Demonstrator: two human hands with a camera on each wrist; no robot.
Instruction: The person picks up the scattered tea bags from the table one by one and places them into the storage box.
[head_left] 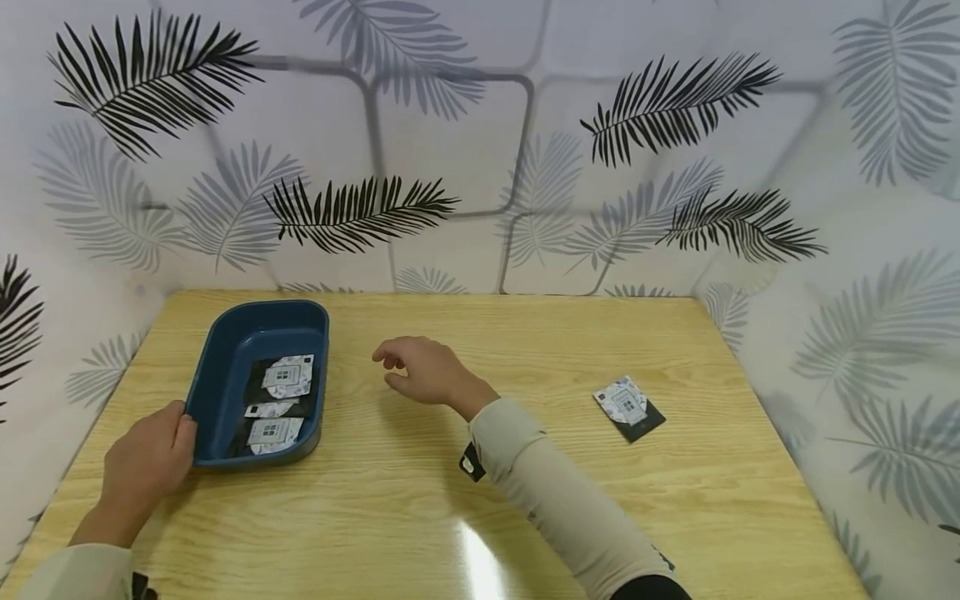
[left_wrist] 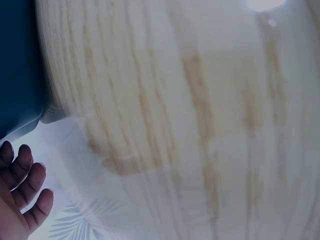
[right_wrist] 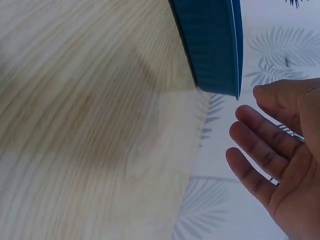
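On the left of the table point(head_left: 390, 525), the tray point(head_left: 225, 392) holds black and white packets point(head_left: 287, 377), lying flat in its near right part. Your left hand point(head_left: 146, 458) grips the tray by its near left corner, thumb at the rim. Your right hand point(head_left: 427, 371) is just to the right of the tray, fingers loosely bent, with nothing in it and not touching the tray. A loose packet point(head_left: 630, 408) lies flat on the right of the table, well apart from both hands. To hold the tray well, let your left hand be snug but soft, with the tray level, since the packets look light and may slide if it tips. The loose packet seems best pinched by an edge, as it lies so flat. Try not to bend it.
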